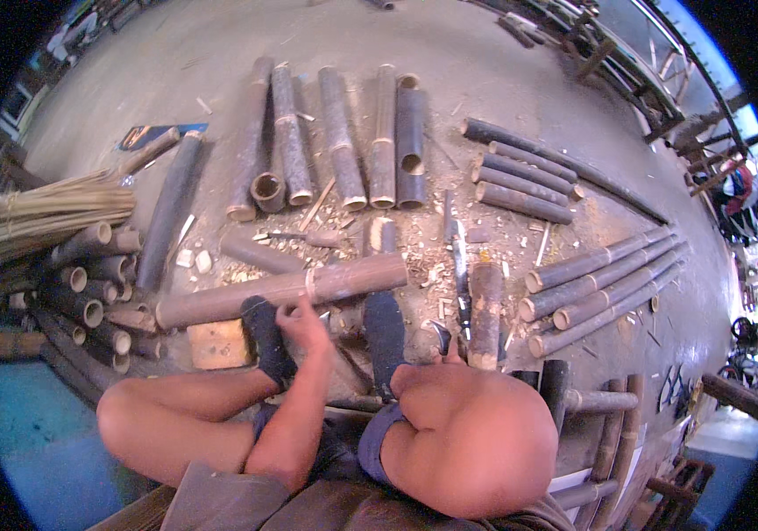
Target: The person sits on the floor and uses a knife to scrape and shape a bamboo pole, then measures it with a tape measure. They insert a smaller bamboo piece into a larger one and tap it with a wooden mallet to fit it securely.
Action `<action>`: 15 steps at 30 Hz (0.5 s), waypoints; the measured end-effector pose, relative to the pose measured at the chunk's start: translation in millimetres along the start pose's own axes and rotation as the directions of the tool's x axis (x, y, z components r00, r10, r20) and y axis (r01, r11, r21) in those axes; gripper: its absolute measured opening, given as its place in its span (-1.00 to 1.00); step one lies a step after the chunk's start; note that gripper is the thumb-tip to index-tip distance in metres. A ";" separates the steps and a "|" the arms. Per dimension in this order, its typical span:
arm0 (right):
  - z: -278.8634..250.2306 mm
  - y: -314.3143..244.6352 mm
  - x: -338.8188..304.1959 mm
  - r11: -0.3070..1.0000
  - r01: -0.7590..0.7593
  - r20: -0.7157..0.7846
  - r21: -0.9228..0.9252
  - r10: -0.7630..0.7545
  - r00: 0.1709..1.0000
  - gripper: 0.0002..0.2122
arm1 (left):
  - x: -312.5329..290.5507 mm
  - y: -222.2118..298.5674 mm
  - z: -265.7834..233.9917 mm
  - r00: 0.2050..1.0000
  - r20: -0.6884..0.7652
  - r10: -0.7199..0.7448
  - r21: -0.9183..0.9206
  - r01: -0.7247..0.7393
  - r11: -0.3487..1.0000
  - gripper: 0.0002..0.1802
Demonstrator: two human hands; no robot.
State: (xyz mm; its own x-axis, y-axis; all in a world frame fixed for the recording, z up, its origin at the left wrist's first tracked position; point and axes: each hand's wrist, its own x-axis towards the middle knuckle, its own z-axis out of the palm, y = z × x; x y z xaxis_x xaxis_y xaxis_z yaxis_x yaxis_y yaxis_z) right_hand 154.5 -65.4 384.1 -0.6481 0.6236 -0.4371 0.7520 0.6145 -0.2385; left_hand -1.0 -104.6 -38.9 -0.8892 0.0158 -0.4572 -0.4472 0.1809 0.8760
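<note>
A thick brown bamboo pole (pixel 361 276) lies crosswise in front of me, its left part close to a yellowish wooden block (pixel 220 343). My feet, in dark socks, are against its near side. My left hand (pixel 301 322) is at the pole's near side, just below the pale ring of a joint. Its fingers are curled together, and whatever they pinch is too small to tell. My right hand (pixel 452 356) is low beside my right knee, which hides most of it. A dark, pointed metal piece (pixel 442 334) shows next to its fingers, and a long dark blade (pixel 461 283) lies just beyond.
Upright bamboo lengths (pixel 336 133) lie in a row ahead. More poles (pixel 604 274) are stacked at right, and cut tubes (pixel 87 292) at left beside a bundle of strips (pixel 52 212). A chisel-like tool (pixel 317 238) lies among shavings. A bamboo frame (pixel 604 403) stands near my right knee.
</note>
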 end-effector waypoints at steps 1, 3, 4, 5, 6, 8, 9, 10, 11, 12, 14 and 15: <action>-3.2 -1.6 -2.0 1.000 -0.017 -0.004 -0.009 0.017 1.000 -0.70 | 10.1 -0.5 -1.3 0.999 -0.008 -0.049 -0.084 0.048 0.995 -0.15; 2.5 4.7 -1.0 0.999 0.009 -0.103 -0.047 -0.014 0.995 -0.71 | 26.5 -1.0 -0.5 0.979 0.001 -0.203 -0.090 0.203 0.975 -0.03; 8.6 9.4 -2.6 0.999 0.010 -0.119 -0.044 -0.016 0.993 -0.71 | 32.1 -1.8 3.2 0.970 0.049 -0.239 -0.139 0.243 0.960 -0.02; 15.1 14.2 -5.3 0.999 -0.010 -0.134 -0.039 0.005 0.991 -0.71 | 36.9 -2.7 7.1 0.959 0.093 -0.268 -0.203 0.282 0.938 -0.02; 22.0 19.7 -8.2 0.999 -0.025 -0.145 -0.036 0.019 0.989 -0.71 | 40.8 -4.1 10.0 0.942 0.152 -0.298 -0.259 0.329 0.908 -0.01; 37.0 33.6 -10.2 0.998 -0.058 -0.169 -0.015 0.055 0.984 -0.72 | 49.4 -5.9 13.6 0.891 0.251 -0.379 -0.277 0.441 0.854 0.04; 46.1 40.9 -9.2 0.997 -0.074 -0.181 -0.004 0.073 0.981 -0.72 | 54.4 -6.0 13.6 0.855 0.315 -0.411 -0.245 0.492 0.836 0.05; 55.0 49.9 -7.7 0.995 -0.093 -0.189 0.016 0.095 0.977 -0.72 | 60.1 -5.5 11.6 0.823 0.363 -0.437 -0.212 0.529 0.822 0.06; 66.0 58.2 -3.0 0.993 -0.108 -0.191 0.043 0.114 0.975 -0.72 | 66.7 -3.5 13.7 0.821 0.302 -0.485 -0.218 0.555 0.803 0.05; 78.3 67.9 0.3 0.989 -0.130 -0.194 0.067 0.141 0.971 -0.72 | 73.9 -0.7 13.5 0.800 0.342 -0.493 -0.231 0.580 0.782 0.06; 105.7 86.9 6.7 0.976 -0.176 -0.191 0.129 0.199 0.961 -0.73 | 89.0 8.3 8.7 0.741 0.454 -0.495 -0.216 0.631 0.745 0.05; 120.2 96.5 8.8 0.966 -0.202 -0.188 0.161 0.231 0.955 -0.73 | 94.4 12.7 10.1 0.768 0.388 -0.510 -0.143 0.597 0.790 0.02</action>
State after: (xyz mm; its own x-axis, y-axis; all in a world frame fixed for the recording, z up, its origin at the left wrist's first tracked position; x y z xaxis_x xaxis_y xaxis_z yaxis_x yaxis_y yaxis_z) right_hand 235.8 -58.7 253.0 -0.4677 0.8281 -0.3091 0.8767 0.3902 -0.2814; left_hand -89.7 -90.8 -72.5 -0.4171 0.3010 -0.8576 -0.8976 0.0119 0.4407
